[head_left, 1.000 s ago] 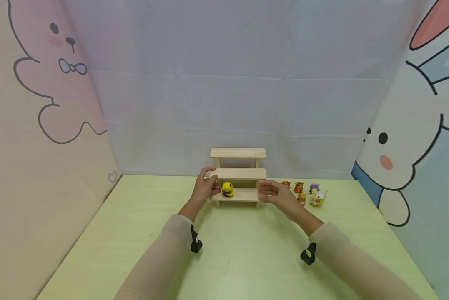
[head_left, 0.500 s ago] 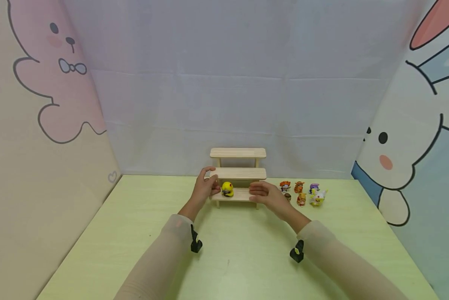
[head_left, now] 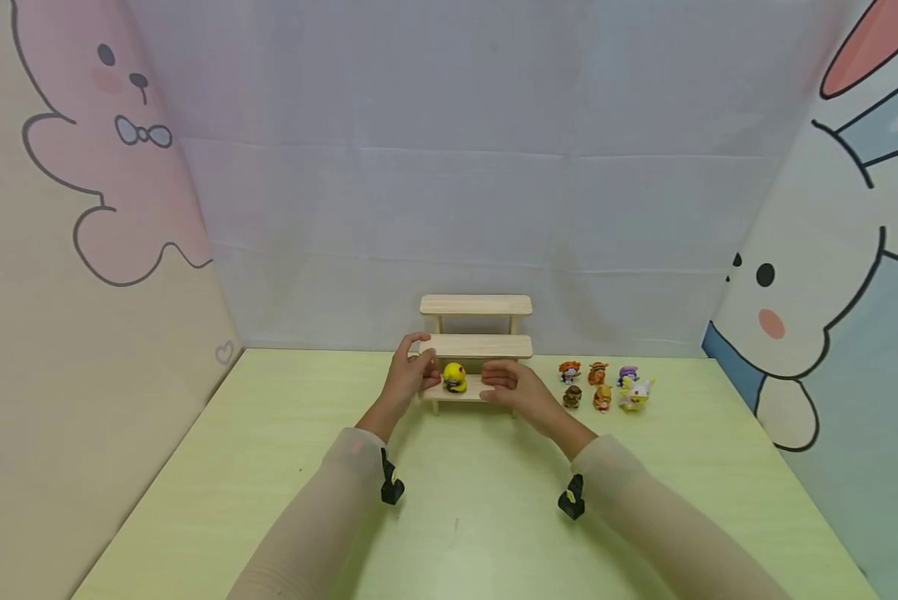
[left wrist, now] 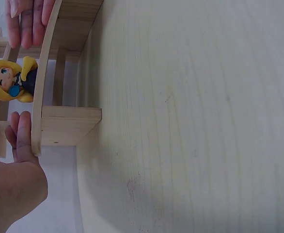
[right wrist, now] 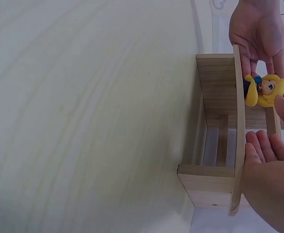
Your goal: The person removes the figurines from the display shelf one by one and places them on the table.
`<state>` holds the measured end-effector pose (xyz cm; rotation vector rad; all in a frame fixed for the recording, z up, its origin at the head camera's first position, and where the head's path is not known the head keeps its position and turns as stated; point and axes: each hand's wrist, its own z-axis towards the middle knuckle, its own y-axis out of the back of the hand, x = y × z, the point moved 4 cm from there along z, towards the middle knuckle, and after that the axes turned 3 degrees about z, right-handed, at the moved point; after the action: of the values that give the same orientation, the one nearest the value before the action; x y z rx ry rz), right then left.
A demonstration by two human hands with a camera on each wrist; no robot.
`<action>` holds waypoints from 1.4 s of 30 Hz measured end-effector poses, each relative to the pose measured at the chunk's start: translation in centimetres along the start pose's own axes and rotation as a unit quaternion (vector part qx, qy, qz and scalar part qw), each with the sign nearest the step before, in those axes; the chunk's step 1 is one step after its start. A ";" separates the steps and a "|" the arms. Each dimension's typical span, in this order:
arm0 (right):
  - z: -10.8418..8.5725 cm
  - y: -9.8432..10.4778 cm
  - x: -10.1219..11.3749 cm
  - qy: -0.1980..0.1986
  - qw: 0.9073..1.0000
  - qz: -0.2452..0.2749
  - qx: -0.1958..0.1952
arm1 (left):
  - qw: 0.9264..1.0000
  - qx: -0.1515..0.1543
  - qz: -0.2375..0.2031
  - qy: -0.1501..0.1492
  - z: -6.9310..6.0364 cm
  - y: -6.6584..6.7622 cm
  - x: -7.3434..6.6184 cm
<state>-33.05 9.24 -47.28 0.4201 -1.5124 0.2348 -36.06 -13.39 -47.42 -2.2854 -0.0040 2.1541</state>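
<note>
A yellow-haired doll figurine [head_left: 454, 378] in dark clothes stands on the lowest step of a three-tier wooden display stand [head_left: 475, 346]. My left hand [head_left: 405, 371] is at the left end of that step, fingers extended beside the figurine and thumb apart. From the other side my right hand [head_left: 519, 390] reaches over the right half of the step, its fingers loosely straight and short of the figurine. In the left wrist view the figurine [left wrist: 4, 80] lies between both hands' fingertips. The right wrist view shows the left hand's fingers close to the figurine [right wrist: 265, 90]; contact is unclear.
Several small figurines stand on the table right of the stand, among them an orange-haired one [head_left: 569, 372], a brown one [head_left: 572, 397] and a white-and-yellow one [head_left: 634, 395]. A pale cloth wall [head_left: 328, 250] rises behind the stand, with printed side walls left and right.
My right hand has moved left along the lowest step, from its right end toward the figurine, uncovering small figurines behind it. The left hand and the doll figurine have stayed put.
</note>
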 end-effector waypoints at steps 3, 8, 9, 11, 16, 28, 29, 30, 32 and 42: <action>0.4 -0.5 0.1 0.000 1.000 -0.005 -0.008 | 1.000 0.000 0.001 0.000 0.1 0.0 0.0; 1.1 -1.3 0.3 0.010 1.000 -0.015 -0.021 | 1.000 0.000 0.008 -0.007 0.1 0.0 -0.1; 1.3 -1.4 0.3 0.012 1.000 -0.016 -0.024 | 1.000 0.000 0.009 -0.007 0.1 0.0 -0.1; 1.5 -1.7 0.3 0.014 0.999 -0.016 -0.029 | 1.000 0.000 0.010 -0.008 0.0 0.0 -0.2; 1.5 -2.6 1.0 0.021 0.999 -0.012 -0.030 | 1.000 0.001 0.008 -0.006 0.0 -0.1 -0.4; 2.3 -3.9 1.2 0.036 0.998 -0.026 -0.053 | 1.000 0.004 0.005 -0.020 -0.1 -0.3 -0.7; 2.3 -4.0 1.2 0.038 0.997 -0.028 -0.053 | 1.000 0.004 0.005 -0.022 -0.1 -0.3 -0.7; 2.4 -4.1 1.3 0.038 0.997 -0.030 -0.053 | 1.000 0.005 0.004 -0.023 -0.2 -0.3 -0.7; 2.3 -4.3 1.4 0.039 0.997 -0.032 -0.054 | 1.000 0.004 0.006 -0.021 -0.2 -0.3 -0.7; 2.4 -4.7 1.5 0.032 0.995 -0.060 -0.076 | 1.000 -0.005 0.010 -0.006 -0.1 -0.2 -0.8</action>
<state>-33.26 3.85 -46.33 0.3765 -1.4264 0.0366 -35.99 -13.15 -46.66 -2.2876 0.0066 2.1821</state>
